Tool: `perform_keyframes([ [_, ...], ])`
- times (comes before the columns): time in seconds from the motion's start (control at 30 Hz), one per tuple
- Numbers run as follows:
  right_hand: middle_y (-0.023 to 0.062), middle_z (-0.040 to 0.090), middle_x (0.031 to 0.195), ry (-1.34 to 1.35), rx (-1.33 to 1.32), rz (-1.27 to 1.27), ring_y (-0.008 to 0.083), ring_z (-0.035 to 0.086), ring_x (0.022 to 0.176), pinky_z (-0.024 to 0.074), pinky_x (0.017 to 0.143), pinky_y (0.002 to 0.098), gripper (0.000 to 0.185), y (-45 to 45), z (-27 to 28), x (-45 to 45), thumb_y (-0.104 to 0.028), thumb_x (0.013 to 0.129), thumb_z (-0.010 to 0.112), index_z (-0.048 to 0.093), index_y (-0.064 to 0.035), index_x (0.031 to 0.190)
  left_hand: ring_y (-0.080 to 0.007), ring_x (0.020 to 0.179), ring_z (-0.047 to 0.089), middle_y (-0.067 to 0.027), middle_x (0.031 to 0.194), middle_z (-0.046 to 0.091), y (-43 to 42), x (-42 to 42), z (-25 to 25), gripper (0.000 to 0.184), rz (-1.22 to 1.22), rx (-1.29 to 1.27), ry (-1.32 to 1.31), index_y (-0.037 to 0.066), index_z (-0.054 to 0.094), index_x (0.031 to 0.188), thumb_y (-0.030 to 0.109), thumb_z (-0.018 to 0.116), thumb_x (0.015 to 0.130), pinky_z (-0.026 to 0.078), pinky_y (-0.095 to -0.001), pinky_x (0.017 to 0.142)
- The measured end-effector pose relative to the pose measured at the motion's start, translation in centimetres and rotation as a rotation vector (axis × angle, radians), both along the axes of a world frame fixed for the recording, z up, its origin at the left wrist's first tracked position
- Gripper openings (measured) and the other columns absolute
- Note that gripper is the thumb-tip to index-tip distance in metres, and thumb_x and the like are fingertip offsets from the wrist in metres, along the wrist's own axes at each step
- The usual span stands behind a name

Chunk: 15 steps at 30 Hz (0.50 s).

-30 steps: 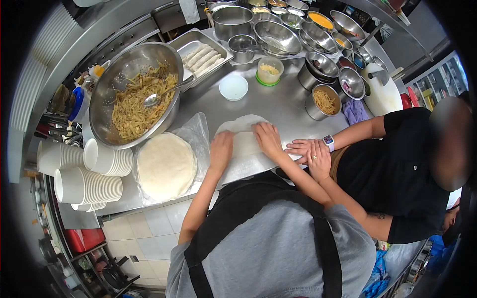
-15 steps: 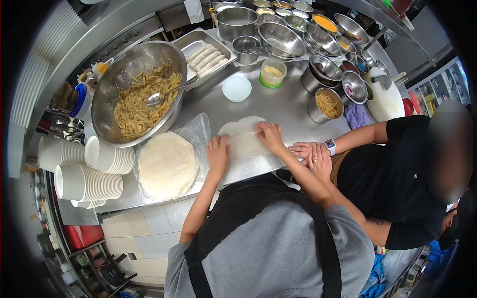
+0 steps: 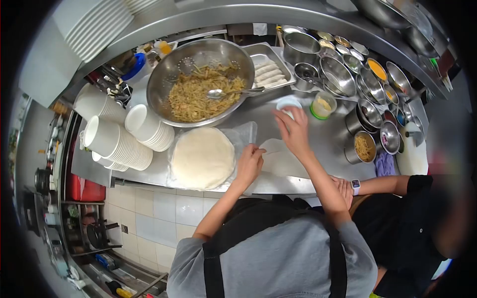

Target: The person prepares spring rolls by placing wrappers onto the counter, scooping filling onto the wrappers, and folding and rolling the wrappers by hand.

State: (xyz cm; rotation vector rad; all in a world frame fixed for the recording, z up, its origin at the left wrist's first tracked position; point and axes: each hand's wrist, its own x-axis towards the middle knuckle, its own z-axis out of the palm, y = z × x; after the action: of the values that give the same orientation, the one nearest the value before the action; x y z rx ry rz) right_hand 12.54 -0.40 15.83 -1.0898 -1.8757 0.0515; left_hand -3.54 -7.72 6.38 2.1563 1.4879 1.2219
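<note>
A thin, pale wrapper sheet [image 3: 283, 163] lies on the steel counter in front of me, partly hidden by my right forearm. My left hand [image 3: 251, 163] is at its left edge, fingers curled together and pinching there. Past the sheet, my right hand [image 3: 295, 131] reaches over a small white bowl [image 3: 289, 101]. Its fingers point down at the bowl, slightly apart; whether the tips are inside is hidden. Left of my left hand, a stack of round wrappers [image 3: 202, 158] rests on clear plastic.
A big steel bowl of shredded filling [image 3: 164, 107] with a spoon [image 3: 218, 93] stands behind the stack. Beside it is a tray of rolls [image 3: 285, 59]. White tubs [image 3: 119, 144] are at left, a green-rimmed cup [image 3: 320, 113] and noodle pot [image 3: 352, 153] at right. A co-worker's hand [image 3: 342, 188] rests at the counter's edge.
My right hand has left the wrapper sheet and moved away from me to the small white bowl. My left hand stays at the sheet's left edge. The view has shifted left.
</note>
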Motion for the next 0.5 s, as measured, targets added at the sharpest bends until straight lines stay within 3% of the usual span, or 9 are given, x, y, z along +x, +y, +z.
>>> perform_keyframes([
  [0.1, 0.0035, 0.057, 0.101, -0.175, 0.195, 0.065, 0.023, 0.049, 0.104, 0.0348, 0.086, 0.0422, 0.017, 5.1, 4.8, -6.0, -0.015, 0.077, 0.068, 0.07, -0.0098, 0.093, -0.0276, 0.082, 0.054, -0.0084, 0.086, 0.054, -0.4, -3.2, 4.9, 0.02, 0.169, 0.181, -0.016, 0.008, 0.065, 0.089, -0.002, 0.064, 0.072, 0.045, -0.0375, 0.069],
  [0.17, 0.0062, 0.058, 0.101, -0.528, 0.007, -0.004, 0.0255, 0.048, 0.105, 0.0335, 0.089, 0.0459, 0.018, 8.6, 5.3, -8.8, -0.016, 0.076, 0.066, 0.07, -0.0105, 0.093, -0.0279, 0.081, 0.054, -0.0092, 0.084, 0.054, -0.4, -6.1, 7.4, 0.019, 0.313, 0.253, 0.023, 0.007, 0.065, 0.089, -0.002, 0.064, 0.073, 0.045, -0.0376, 0.069],
  [0.23, 0.0069, 0.062, 0.103, -0.674, -0.08, 0.009, 0.0264, 0.049, 0.107, 0.0329, 0.09, 0.0478, 0.019, 10.9, 4.3, -10.8, -0.015, 0.076, 0.064, 0.07, -0.0103, 0.094, -0.028, 0.082, 0.053, -0.0092, 0.085, 0.055, 0.2, -9.4, 9.3, 0.016, 0.423, 0.305, 0.065, 0.007, 0.065, 0.089, 0.0, 0.065, 0.074, 0.044, -0.0379, 0.071],
  [0.37, 0.0101, 0.066, 0.103, -0.818, -0.366, 0.017, 0.0293, 0.052, 0.11, 0.031, 0.092, 0.0507, 0.02, 13.5, 4.8, -12.5, -0.011, 0.077, 0.06, 0.069, -0.0091, 0.095, -0.0293, 0.085, 0.054, -0.0105, 0.089, 0.056, 3.1, -14.8, 13.0, 0.017, 0.537, 0.229, 0.172, 0.004, 0.067, 0.092, 0.003, 0.067, 0.075, 0.043, -0.0389, 0.076],
  [0.5, 0.0131, 0.067, 0.104, -0.875, -0.524, 0.136, 0.0289, 0.058, 0.108, 0.0286, 0.094, 0.0539, 0.021, 13.5, 5.9, -12.7, -0.01, 0.078, 0.058, 0.067, -0.0094, 0.097, -0.0305, 0.096, 0.055, -0.0122, 0.099, 0.061, 8.4, -17.8, 13.6, 0.028, 0.421, -0.036, 0.329, 0.006, 0.069, 0.096, 0.012, 0.074, 0.069, 0.046, -0.0402, 0.083],
])
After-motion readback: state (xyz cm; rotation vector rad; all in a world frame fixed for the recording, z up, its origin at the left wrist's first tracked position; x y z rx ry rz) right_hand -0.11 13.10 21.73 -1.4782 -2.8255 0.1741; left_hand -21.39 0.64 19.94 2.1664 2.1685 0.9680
